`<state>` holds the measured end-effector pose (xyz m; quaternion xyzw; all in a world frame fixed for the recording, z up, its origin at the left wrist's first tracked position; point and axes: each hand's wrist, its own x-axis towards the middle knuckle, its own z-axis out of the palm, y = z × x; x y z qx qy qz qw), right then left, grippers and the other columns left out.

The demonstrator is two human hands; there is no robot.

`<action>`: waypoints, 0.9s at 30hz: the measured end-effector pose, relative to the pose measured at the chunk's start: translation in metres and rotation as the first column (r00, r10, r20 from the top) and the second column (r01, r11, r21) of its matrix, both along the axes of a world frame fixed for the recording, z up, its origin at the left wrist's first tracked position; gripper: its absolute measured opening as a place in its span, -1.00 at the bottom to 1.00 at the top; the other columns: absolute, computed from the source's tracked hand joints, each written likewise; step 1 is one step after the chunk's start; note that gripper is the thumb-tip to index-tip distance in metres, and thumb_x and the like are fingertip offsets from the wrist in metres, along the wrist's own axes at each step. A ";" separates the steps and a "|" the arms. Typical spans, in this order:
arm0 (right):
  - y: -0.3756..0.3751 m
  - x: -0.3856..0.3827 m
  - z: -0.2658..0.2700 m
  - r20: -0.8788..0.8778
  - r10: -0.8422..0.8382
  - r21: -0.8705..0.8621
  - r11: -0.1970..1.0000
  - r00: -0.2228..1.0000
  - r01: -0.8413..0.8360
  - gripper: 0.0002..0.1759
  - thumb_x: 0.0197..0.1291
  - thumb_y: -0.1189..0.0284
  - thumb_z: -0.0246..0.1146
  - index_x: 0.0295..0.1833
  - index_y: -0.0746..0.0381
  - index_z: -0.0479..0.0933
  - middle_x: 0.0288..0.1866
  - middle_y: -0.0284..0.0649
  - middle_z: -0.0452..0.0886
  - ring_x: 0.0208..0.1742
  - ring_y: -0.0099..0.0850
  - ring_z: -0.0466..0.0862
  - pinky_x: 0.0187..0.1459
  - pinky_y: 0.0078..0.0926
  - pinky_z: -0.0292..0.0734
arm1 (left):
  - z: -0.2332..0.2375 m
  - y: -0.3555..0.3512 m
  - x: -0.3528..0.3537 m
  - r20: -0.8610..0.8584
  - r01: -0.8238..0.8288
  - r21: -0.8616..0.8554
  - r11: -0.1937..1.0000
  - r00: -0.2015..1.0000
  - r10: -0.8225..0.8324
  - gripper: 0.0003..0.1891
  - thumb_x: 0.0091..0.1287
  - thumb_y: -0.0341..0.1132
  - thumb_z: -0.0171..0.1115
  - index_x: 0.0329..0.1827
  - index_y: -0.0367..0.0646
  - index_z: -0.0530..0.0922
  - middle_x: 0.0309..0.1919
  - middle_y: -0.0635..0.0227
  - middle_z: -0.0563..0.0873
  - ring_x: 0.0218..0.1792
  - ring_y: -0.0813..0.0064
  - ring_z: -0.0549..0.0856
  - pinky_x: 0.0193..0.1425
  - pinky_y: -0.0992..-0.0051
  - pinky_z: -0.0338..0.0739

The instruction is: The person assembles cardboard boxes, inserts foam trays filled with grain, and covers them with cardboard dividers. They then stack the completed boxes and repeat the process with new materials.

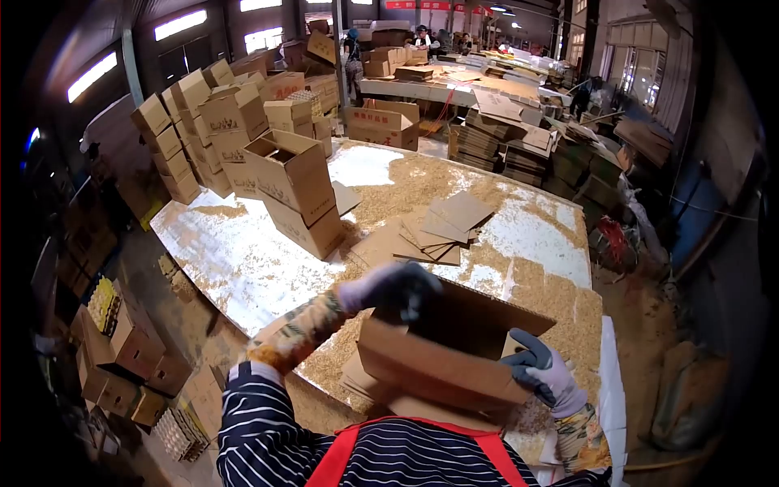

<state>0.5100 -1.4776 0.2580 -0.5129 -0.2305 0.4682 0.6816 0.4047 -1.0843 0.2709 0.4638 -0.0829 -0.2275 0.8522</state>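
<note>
An open cardboard box [438, 365] stands tilted in front of me at the near edge of the table, its dark inside facing up. My right hand [548, 373], in a grey and white glove, grips the box at its right end, thumb and fingers around the wall's edge. Over the box's left end is my left hand [398, 290], gloved too and smeared by motion, so its fingers do not show clearly. Flat cardboard sheets [369, 385] lie under and beside the box. Beyond it rests a loose pile of cardboard pieces [458, 217].
Sawdust-like crumbs cover much of the white table [219, 260]. Two stacked boxes [296, 183] stand on its far left, with more stacked boxes [166, 146] behind. Flattened cardboard stacks [487, 146] sit beyond the far edge. Egg trays [180, 430] are on the floor at left. People work in the background.
</note>
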 end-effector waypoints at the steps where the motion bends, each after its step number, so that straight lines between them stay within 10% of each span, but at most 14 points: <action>1: 0.000 0.002 -0.001 0.001 -0.004 0.004 1.000 1.000 0.004 -0.30 0.14 0.61 0.22 0.46 0.30 0.33 0.14 -0.06 0.65 -0.11 -0.58 0.61 0.01 -0.65 0.55 | -0.011 0.002 -0.004 0.133 -0.330 0.030 0.943 0.937 0.324 -0.39 0.31 0.00 0.35 0.29 -0.20 0.45 -0.01 0.21 0.68 0.00 0.34 0.69 0.11 0.26 0.60; 2: 0.003 0.001 -0.002 0.174 -0.028 -0.098 0.994 0.984 0.045 -0.38 0.15 0.58 0.23 0.39 0.30 0.42 0.11 -0.09 0.66 -0.12 -0.57 0.62 -0.02 -0.65 0.55 | -0.015 -0.004 -0.012 0.273 -0.620 0.022 0.784 0.758 0.592 -0.27 0.31 0.00 0.34 0.41 -0.27 0.34 0.13 0.17 0.62 0.15 0.32 0.64 0.28 0.23 0.54; 4: 0.016 -0.019 0.007 0.504 -0.043 -0.204 0.965 0.863 0.167 -0.60 0.10 0.51 0.29 0.11 0.23 0.64 0.03 -0.16 0.67 -0.09 -0.44 0.66 0.00 -0.54 0.56 | -0.019 -0.021 -0.029 0.816 -0.863 0.338 0.374 0.467 0.340 0.12 0.09 0.06 0.53 0.58 -0.27 0.04 0.47 -0.03 0.23 0.47 0.11 0.32 0.54 0.21 0.22; 6: 0.018 -0.019 0.005 0.982 0.190 -0.186 0.960 0.001 0.209 -0.67 0.05 0.44 0.34 0.00 0.13 0.67 0.07 -0.15 0.63 0.12 -0.19 0.61 0.22 -0.18 0.48 | -0.056 -0.015 -0.024 0.893 -0.864 0.451 -0.226 0.436 0.115 0.35 -0.09 0.17 0.60 0.62 -0.25 -0.11 0.52 -0.16 0.09 0.55 -0.06 0.12 0.60 0.11 0.02; 8: 0.032 -0.013 0.021 0.834 0.176 -0.086 0.978 -0.522 0.192 -0.58 0.01 0.13 0.39 0.01 0.01 0.63 0.15 -0.08 0.55 0.33 0.05 0.42 0.35 0.34 0.14 | -0.051 -0.020 -0.020 0.780 -0.787 0.611 -0.085 0.580 0.236 0.43 -0.17 0.24 0.61 0.64 -0.15 -0.17 0.52 -0.23 0.05 0.56 -0.23 -0.02 0.58 -0.07 -0.05; 11: 0.058 0.013 0.059 0.859 0.174 0.072 0.890 -0.482 0.451 -0.34 -0.02 -0.01 0.41 0.17 0.10 0.54 0.20 0.00 0.52 0.36 0.07 0.39 0.38 0.27 0.16 | -0.029 -0.030 -0.016 0.818 -0.801 0.574 -0.169 0.566 0.102 0.41 -0.19 0.22 0.62 0.64 -0.13 -0.12 0.51 -0.24 0.06 0.54 -0.26 0.02 0.56 -0.09 -0.02; 13: 0.057 0.037 0.057 0.842 0.513 -0.539 0.777 0.168 0.325 -0.11 0.03 -0.19 0.34 0.29 0.28 0.43 0.36 0.17 0.38 0.44 0.13 0.30 0.44 0.21 0.10 | -0.029 -0.040 -0.018 0.883 -0.843 0.465 -0.269 0.462 0.077 0.40 -0.21 0.21 0.63 0.63 -0.15 -0.06 0.51 -0.24 0.08 0.51 -0.24 0.09 0.54 -0.08 0.01; 16: 0.027 -0.003 0.008 0.820 0.523 -0.487 0.851 -0.234 0.197 0.22 0.06 -0.40 0.16 0.52 0.39 0.12 0.53 0.36 0.07 0.54 0.25 0.11 0.52 0.19 -0.09 | -0.026 -0.039 -0.026 0.913 -0.884 0.406 -0.230 0.405 0.054 0.35 -0.14 0.18 0.61 0.61 -0.26 -0.05 0.50 -0.24 0.11 0.52 -0.18 0.08 0.55 -0.06 0.01; 18: 0.023 -0.010 0.005 0.756 0.616 -0.561 0.784 -0.221 0.265 0.30 0.01 -0.41 0.18 0.61 0.28 -0.05 0.54 0.36 0.04 0.57 0.24 0.04 0.54 0.21 -0.19 | -0.040 -0.032 -0.021 0.912 -0.892 0.411 -0.187 0.406 0.067 0.28 -0.04 0.11 0.58 0.60 -0.32 -0.05 0.53 -0.17 0.08 0.51 -0.12 0.18 0.57 -0.05 -0.02; 20: 0.023 -0.004 -0.017 0.900 0.429 -0.370 0.844 -0.075 0.389 0.31 -0.06 -0.44 0.21 0.64 0.15 -0.06 0.56 0.36 -0.03 0.60 0.23 -0.04 0.55 0.24 -0.32 | -0.044 -0.030 -0.023 0.408 -0.626 0.703 0.337 0.744 0.529 0.07 0.21 0.05 0.42 0.57 -0.39 -0.01 0.52 -0.12 0.20 0.45 0.09 0.37 0.62 0.08 -0.07; 22: 0.021 -0.005 -0.046 0.979 0.197 -0.126 0.805 -0.060 0.580 0.13 0.15 -0.24 0.26 0.65 0.04 -0.09 0.51 0.27 0.17 0.55 0.09 0.18 0.53 0.18 -0.02 | -0.047 0.004 -0.011 0.175 -0.216 0.953 0.211 0.965 0.197 -0.25 0.44 -0.03 0.15 0.60 -0.02 0.04 0.16 0.10 0.55 0.13 0.30 0.56 0.28 0.31 0.38; 24: 0.015 0.011 -0.087 0.304 -0.335 -0.116 0.916 0.892 0.384 -0.20 0.35 0.10 0.24 0.57 0.16 0.11 0.32 -0.09 0.45 0.31 -0.29 0.47 0.30 -0.28 0.38 | -0.039 0.028 -0.002 -0.135 0.137 0.975 0.176 0.991 -0.027 -0.40 0.51 -0.01 0.07 0.54 0.09 0.16 -0.15 0.24 0.64 -0.20 0.41 0.59 -0.06 0.42 0.54; 25: 0.014 0.011 -0.091 -0.276 -0.383 -0.100 0.923 0.881 0.370 -0.38 0.44 0.29 0.22 0.51 0.23 0.25 0.19 -0.31 0.59 0.17 -0.51 0.62 0.15 -0.56 0.57 | -0.035 0.027 -0.004 -0.170 0.180 0.960 0.215 0.983 -0.064 -0.43 0.49 0.04 0.08 0.48 0.05 0.26 -0.28 0.29 0.61 -0.35 0.46 0.55 -0.20 0.45 0.53; 27: -0.001 0.016 -0.113 -0.334 -0.402 -0.078 0.913 0.853 0.400 -0.44 0.46 0.20 0.19 0.44 0.23 0.33 0.20 -0.28 0.60 0.17 -0.47 0.62 0.16 -0.53 0.57 | -0.016 0.021 -0.012 -0.158 0.151 0.939 0.310 0.987 -0.002 -0.45 0.46 0.12 0.10 0.34 -0.04 0.46 -0.53 0.39 0.54 -0.65 0.54 0.47 -0.49 0.49 0.50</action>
